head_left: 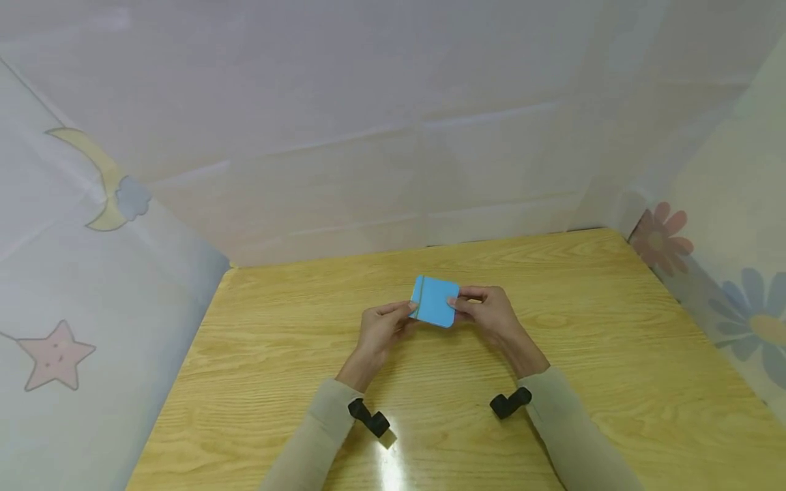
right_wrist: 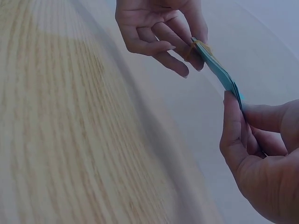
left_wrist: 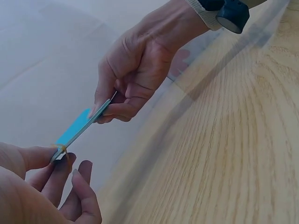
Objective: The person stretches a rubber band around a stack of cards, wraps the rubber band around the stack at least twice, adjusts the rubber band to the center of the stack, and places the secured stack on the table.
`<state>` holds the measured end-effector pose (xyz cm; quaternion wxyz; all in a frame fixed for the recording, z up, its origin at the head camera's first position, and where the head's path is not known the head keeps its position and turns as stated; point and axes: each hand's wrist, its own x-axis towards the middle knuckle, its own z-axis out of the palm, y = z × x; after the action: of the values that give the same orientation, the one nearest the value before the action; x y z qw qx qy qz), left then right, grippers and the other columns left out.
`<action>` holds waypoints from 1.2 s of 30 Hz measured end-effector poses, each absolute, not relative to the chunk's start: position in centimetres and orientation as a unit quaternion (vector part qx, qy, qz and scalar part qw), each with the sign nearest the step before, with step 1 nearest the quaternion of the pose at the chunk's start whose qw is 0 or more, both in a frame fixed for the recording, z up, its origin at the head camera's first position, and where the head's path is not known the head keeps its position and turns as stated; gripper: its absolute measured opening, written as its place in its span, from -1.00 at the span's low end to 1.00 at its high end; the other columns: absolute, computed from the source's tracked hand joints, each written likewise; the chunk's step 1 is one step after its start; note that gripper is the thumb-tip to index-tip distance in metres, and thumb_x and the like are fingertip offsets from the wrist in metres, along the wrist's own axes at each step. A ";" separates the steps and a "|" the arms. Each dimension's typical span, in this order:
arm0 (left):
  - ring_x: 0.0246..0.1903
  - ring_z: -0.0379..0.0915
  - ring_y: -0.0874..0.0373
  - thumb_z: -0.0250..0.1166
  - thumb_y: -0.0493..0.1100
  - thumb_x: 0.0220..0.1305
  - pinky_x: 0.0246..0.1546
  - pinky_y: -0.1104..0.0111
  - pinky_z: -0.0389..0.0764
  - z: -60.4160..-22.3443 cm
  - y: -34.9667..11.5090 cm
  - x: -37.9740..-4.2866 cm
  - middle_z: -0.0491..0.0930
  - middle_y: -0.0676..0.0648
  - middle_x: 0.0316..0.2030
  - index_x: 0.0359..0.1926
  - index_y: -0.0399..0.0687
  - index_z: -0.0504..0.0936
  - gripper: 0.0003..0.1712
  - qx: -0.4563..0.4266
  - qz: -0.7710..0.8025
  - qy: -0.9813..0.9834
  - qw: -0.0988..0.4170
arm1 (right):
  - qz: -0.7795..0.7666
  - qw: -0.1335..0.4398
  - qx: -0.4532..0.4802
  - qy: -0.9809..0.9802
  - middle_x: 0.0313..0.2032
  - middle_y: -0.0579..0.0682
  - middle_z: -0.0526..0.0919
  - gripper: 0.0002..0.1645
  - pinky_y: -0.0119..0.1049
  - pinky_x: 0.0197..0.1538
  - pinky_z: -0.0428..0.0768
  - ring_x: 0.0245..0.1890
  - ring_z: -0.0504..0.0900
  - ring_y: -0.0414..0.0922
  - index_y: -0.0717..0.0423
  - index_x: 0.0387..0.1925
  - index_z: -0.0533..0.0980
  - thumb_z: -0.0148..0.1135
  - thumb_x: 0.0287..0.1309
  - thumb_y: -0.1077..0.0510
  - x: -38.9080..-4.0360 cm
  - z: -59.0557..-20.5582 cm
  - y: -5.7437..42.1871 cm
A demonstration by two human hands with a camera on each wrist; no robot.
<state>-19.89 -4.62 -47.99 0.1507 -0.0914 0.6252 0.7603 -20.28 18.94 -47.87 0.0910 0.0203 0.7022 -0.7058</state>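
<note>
A thin stack of blue square cards point(head_left: 437, 301) with rounded corners is held above the table in the head view. Around its left end runs a yellowish rubber band point(left_wrist: 61, 149). My left hand point(head_left: 382, 330) pinches the stack's left edge by the band, thumb on top and fingertips beneath. The opposite edge is pinched between thumb and fingers of my right hand point(head_left: 491, 315). Seen edge-on in the right wrist view, the stack point(right_wrist: 217, 68) shows several thin layers, slightly parted near the right hand.
A wood-grain table point(head_left: 276, 354) lies under both hands. Pale cloth point(head_left: 393, 136) hangs behind it and at both sides, printed with a moon, a star and flowers. Each sleeve carries a black wrist camera point(head_left: 370, 417).
</note>
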 end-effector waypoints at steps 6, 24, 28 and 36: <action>-0.18 0.75 0.23 0.50 -0.10 0.34 -0.09 0.33 0.75 -48.1 -4.5 -20.3 0.81 -0.10 -0.01 0.03 -0.21 0.81 -0.66 -0.092 0.760 0.629 0.134 | -0.700 0.104 -0.022 0.706 -0.10 0.16 0.71 -0.55 -0.21 -0.04 0.83 -0.24 0.79 -0.23 0.60 0.20 0.53 0.30 0.37 0.39 -20.0 -48.3 18.8; -0.09 0.72 0.18 0.42 -0.16 0.38 0.18 0.11 0.73 -47.2 -5.1 -22.7 0.78 -0.12 0.01 0.04 -0.26 0.78 -0.69 -0.033 0.714 0.684 0.146 | -0.690 0.145 -0.032 0.709 0.03 0.39 0.61 -0.50 -0.17 -0.02 0.83 -0.27 0.80 -0.18 0.60 0.22 0.51 0.35 0.34 0.37 -19.1 -47.9 18.7; -0.17 0.71 0.23 0.40 -0.18 0.39 0.09 0.21 0.75 -47.3 -5.5 -23.0 0.79 -0.06 -0.04 0.07 -0.24 0.77 -0.69 -0.021 0.704 0.691 0.164 | -0.681 0.158 -0.025 0.715 0.06 0.36 0.57 -0.46 -0.16 -0.03 0.83 -0.31 0.80 -0.18 0.60 0.22 0.51 0.39 0.33 0.32 -18.9 -48.2 18.8; -0.13 0.71 0.21 0.38 -0.15 0.44 0.24 0.07 0.70 -47.3 -6.3 -23.2 0.81 -0.02 -0.08 -0.02 -0.18 0.81 -0.77 0.012 0.686 0.707 0.174 | -0.678 0.167 -0.025 0.716 0.18 0.52 0.55 -0.38 -0.19 -0.04 0.83 -0.28 0.82 -0.16 0.59 0.30 0.44 0.38 0.35 0.30 -19.0 -48.5 18.8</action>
<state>-23.16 -6.32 -47.31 0.1741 0.0122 0.7068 0.6855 -18.99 18.77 -48.49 0.1671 -0.0247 0.7156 -0.6778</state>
